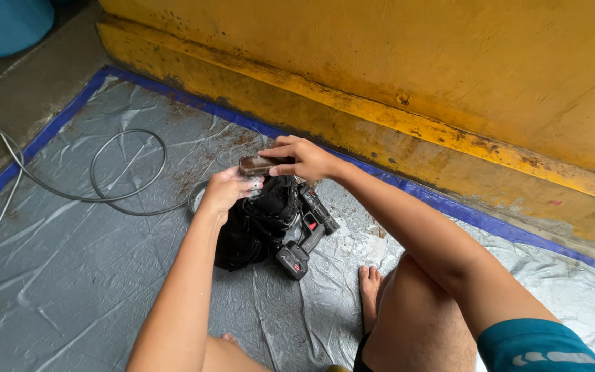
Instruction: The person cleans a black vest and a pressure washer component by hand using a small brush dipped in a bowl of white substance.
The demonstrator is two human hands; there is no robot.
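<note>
My left hand (225, 189) and my right hand (304, 157) both hold a small dark brownish oblong object (255, 164) just above a black bag (253, 227) on the floor. The left hand grips its lower left end, and the right hand pinches its right end with the fingertips. A black cordless power tool (304, 234) with red marks lies against the bag's right side, its battery end toward me. What exactly the small object is cannot be told.
I sit on a crinkled grey tarp (70, 275) with a blue border. A grey cable (118, 200) loops at the left. A stained yellow wall (414, 62) with a ledge runs behind. My bare foot (372, 286) rests near the tool. A blue container (5, 24) stands top left.
</note>
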